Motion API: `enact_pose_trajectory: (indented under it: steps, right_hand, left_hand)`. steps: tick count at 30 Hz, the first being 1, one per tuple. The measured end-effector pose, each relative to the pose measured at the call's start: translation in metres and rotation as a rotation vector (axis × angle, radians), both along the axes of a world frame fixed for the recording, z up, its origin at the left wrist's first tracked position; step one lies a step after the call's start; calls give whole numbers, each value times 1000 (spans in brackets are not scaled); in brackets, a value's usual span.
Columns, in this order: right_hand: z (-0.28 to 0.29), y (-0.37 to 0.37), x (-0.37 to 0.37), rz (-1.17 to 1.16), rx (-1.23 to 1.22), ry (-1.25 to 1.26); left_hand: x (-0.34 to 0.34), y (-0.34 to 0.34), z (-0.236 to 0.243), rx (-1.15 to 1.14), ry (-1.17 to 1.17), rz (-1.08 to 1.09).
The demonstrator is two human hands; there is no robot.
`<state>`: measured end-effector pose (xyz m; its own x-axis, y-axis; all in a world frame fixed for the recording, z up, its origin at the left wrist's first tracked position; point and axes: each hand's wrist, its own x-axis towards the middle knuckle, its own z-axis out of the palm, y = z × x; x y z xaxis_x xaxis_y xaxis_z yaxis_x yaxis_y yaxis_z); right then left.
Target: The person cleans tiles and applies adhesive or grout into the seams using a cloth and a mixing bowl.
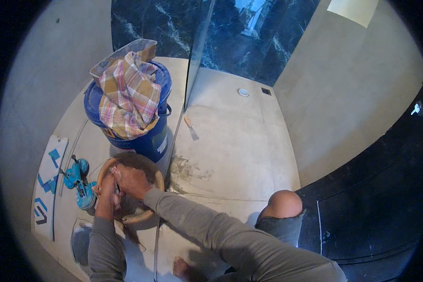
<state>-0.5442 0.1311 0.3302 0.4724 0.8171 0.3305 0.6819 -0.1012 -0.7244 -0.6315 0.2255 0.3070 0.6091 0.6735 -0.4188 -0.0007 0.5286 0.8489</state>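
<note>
Both my hands are together over a round tan basin (137, 218) with murky brownish contents. My left hand (109, 190) is on the near left side of the basin, its fingers curled and partly hidden. Reaching across from the right, my right hand (130, 180) has bent fingers close against the left one. A small dark sliver shows between the hands, but I cannot make out what it is. Just left of the basin is a turquoise tool with round suction cups (81, 181).
Behind the basin stands a blue bucket (156, 144) topped by a plaid cloth (129, 96) and a clear tray (141, 45). A putty knife (191, 128) lies by the glass panel (195, 61). A white patterned board (48, 188) lies at left. My bare knee (285, 204) is at right.
</note>
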Motion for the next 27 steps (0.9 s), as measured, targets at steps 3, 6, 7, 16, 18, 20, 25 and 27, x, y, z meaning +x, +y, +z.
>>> enact_pose_trajectory:
  steps: [3, 6, 7, 16, 18, 20, 25, 27]
  right_hand:
    - [-17, 12, -6, -114, -161, 120]
    - [-42, 20, -9, -158, -57, 246]
    - [-50, 24, -10, -162, -37, 293]
    - [-50, 18, 5, -53, -148, 477]
    - [-31, 0, -2, -29, -58, 192]
    - [-11, -19, -7, 24, 185, 58]
    - [25, -23, 8, 164, 238, -345]
    - [28, -12, 15, 144, 102, -376]
  left_hand:
    - [9, 9, -17, 403, 211, -1]
    - [10, 12, -27, 876, 510, -27]
    - [7, 10, -28, 970, 430, -9]
    - [7, -7, -25, 1056, 261, 63]
    - [6, 4, -17, 875, 248, 14]
    - [5, 9, -1, 673, 80, -16]
    - [-14, -7, 32, -48, 122, -132]
    - [-10, -5, 27, -137, 129, -125]
